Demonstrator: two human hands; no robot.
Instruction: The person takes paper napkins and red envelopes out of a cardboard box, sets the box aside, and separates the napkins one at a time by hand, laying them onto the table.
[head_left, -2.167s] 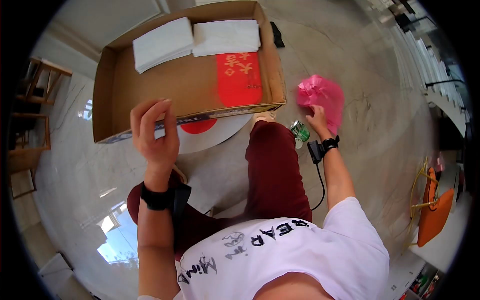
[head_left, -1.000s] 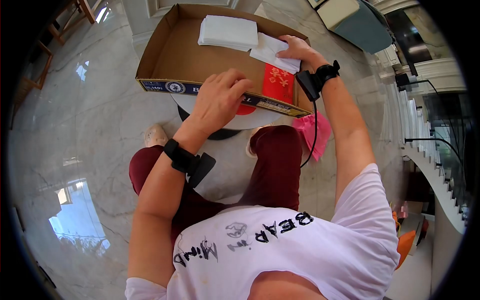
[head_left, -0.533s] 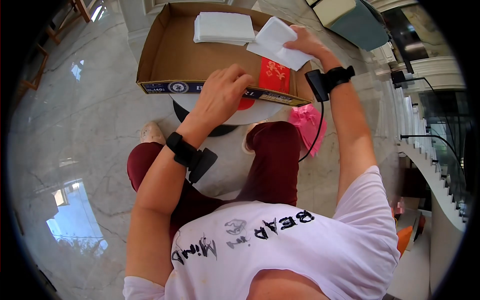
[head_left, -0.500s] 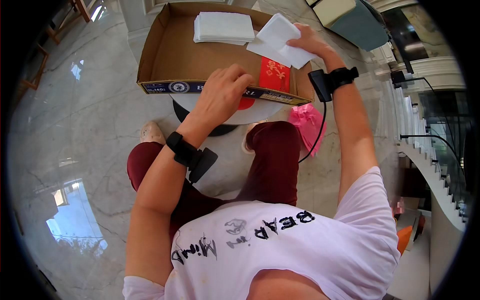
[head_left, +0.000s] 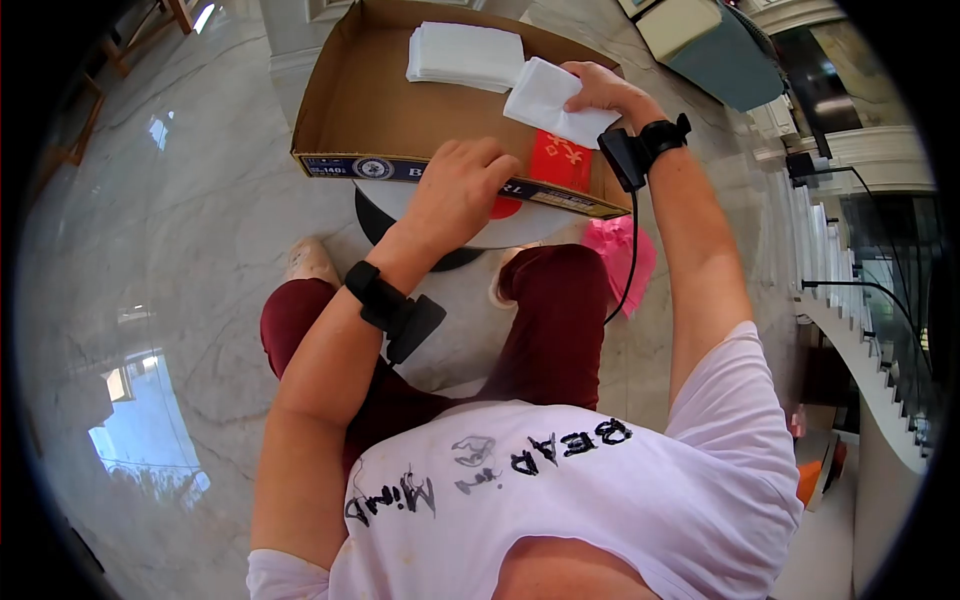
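Observation:
Inside the shallow cardboard box (head_left: 360, 110), a neat stack of white napkins (head_left: 470, 55) lies toward the far wall. My right hand (head_left: 612, 92) is closed on a white napkin (head_left: 550, 98) at the box's right end, thumb on top. How many layers are in that grip, I cannot tell. Under its lower edge shows a red packet (head_left: 562, 160) with gold characters. My left hand (head_left: 462, 190) is at the near wall, its curled fingers over the rim; the fingertips are partly hidden.
The box rests above a round white, red and black surface (head_left: 385, 205). A pink bag (head_left: 625, 255) lies on the marble floor below its right end. A grey-blue bin-like object (head_left: 705, 55) stands at upper right. From my right wrist device hangs a black cable (head_left: 632, 260).
The napkins in my right hand, fanned out and tilted before, now lie lower and squarer beside the stack. My left hand stays at the near rim. The whole view has shifted slightly.

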